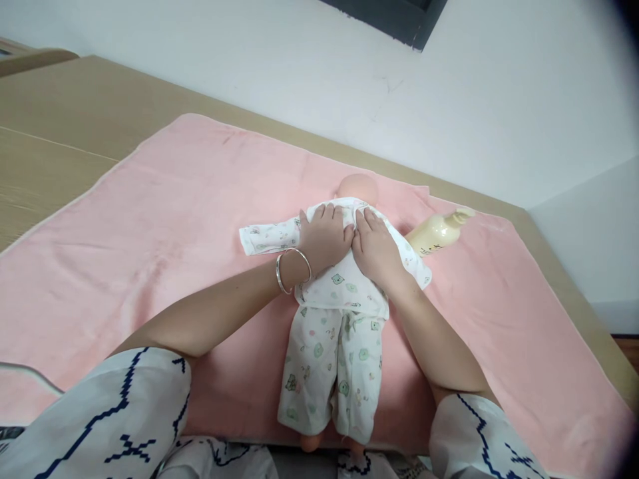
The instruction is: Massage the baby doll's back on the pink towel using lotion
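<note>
A baby doll [357, 187] in white printed pyjamas [332, 359] lies on a pink towel [164, 219], head toward the wall. My left hand [325, 237], with a silver bangle on the wrist, rests palm down on the doll's upper body, fingers curled at the collar. My right hand [375, 247] lies beside it on the doll's chest, fingers also at the collar edge. Both hands press on the shirt fabric side by side, thumbs nearly touching. One empty shirt sleeve sticks out to the left.
A cream bottle [438, 231] lies on the towel just right of the doll's shoulder. The towel covers a wooden table [60, 126] that runs along a white wall. My patterned white sleeves show at the bottom edge.
</note>
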Demonstrator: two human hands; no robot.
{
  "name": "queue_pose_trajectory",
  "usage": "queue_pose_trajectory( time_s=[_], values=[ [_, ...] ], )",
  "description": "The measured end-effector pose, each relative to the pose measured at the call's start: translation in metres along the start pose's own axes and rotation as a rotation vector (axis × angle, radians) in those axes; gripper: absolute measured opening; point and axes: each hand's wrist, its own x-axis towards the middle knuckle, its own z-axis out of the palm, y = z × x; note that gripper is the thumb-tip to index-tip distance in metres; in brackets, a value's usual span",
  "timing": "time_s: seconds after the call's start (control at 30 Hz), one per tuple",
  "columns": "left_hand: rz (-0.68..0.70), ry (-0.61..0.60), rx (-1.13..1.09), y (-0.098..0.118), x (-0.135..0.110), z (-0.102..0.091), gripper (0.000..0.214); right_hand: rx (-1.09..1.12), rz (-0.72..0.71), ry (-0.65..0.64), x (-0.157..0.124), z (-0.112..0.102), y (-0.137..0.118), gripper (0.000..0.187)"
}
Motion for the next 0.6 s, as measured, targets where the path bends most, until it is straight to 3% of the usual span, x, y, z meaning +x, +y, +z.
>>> queue_pose_trajectory(
  time_s=[0.6],
  values=[
    [0.081, 0.082, 0.010, -0.0062, 0.0037, 0.0069, 0.049, 0.078, 0.111, -0.020, -0.0031, -0.0062, -0.0079, 0.058]
  ],
)
